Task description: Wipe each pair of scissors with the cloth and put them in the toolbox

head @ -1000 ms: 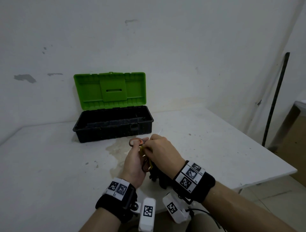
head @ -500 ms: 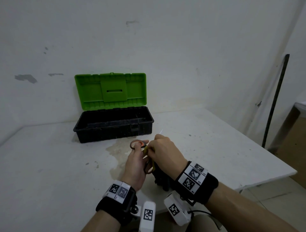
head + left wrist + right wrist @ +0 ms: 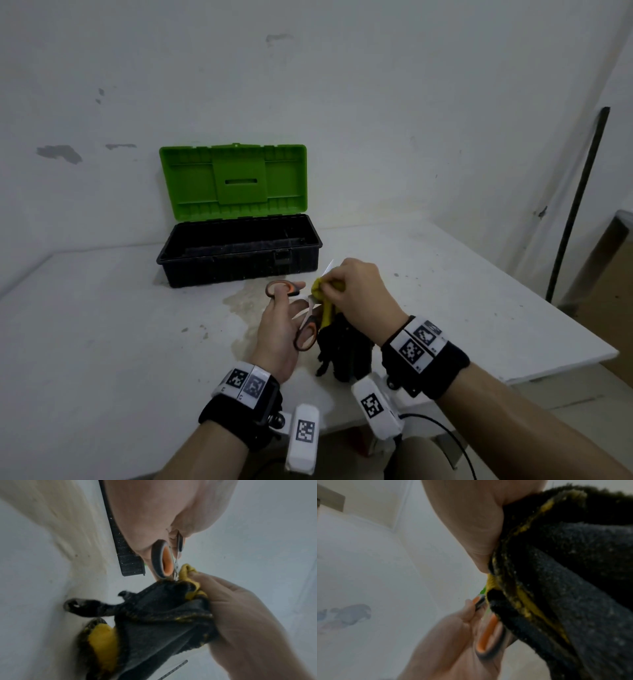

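Observation:
My left hand (image 3: 286,310) holds a pair of scissors (image 3: 306,337) by their orange and grey handles, above the table near its front. The same scissors (image 3: 161,559) show close up in the left wrist view, and again as scissors (image 3: 489,635) in the right wrist view. My right hand (image 3: 342,286) grips a black and yellow cloth (image 3: 344,346) bunched round the blades. A bright blade tip sticks out beyond the right hand. The cloth (image 3: 163,615) hangs down to the table. The toolbox (image 3: 239,265) stands open behind, black with a green lid, its inside dark.
The white table (image 3: 102,325) has a dried stain in front of the toolbox. Its right edge (image 3: 548,329) drops off to the floor. A dark pole (image 3: 579,202) leans on the wall at the right. A white wall stands close behind the toolbox.
My right hand has slid the cloth along the blades away from the handles. The scissor handles now show more fully in my left hand.

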